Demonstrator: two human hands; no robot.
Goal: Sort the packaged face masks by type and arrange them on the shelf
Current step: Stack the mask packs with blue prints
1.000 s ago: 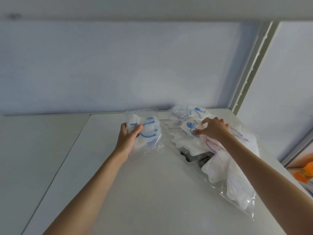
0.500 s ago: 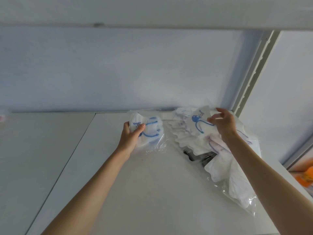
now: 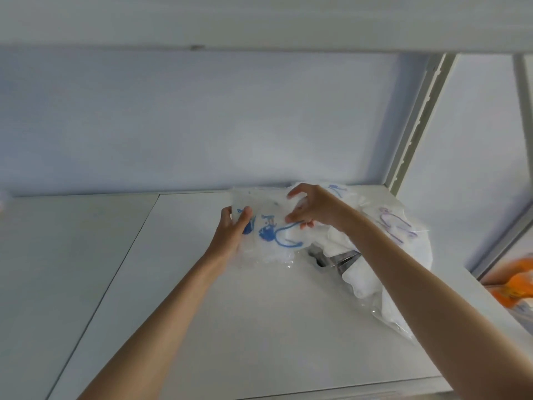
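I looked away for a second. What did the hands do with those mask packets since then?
The right hand lifted a blue-printed packet off the pile and carried it left, to the packets the left hand holds; it pinches that packet there now. The left hand kept its grip in about the same spot. The pile stayed on the shelf.

Head-worn camera looks forward and down, close over the shelf [image 3: 259, 327].

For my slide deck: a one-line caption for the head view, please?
Both hands, left hand and right hand, hold blue-printed packaged masks above the white shelf.
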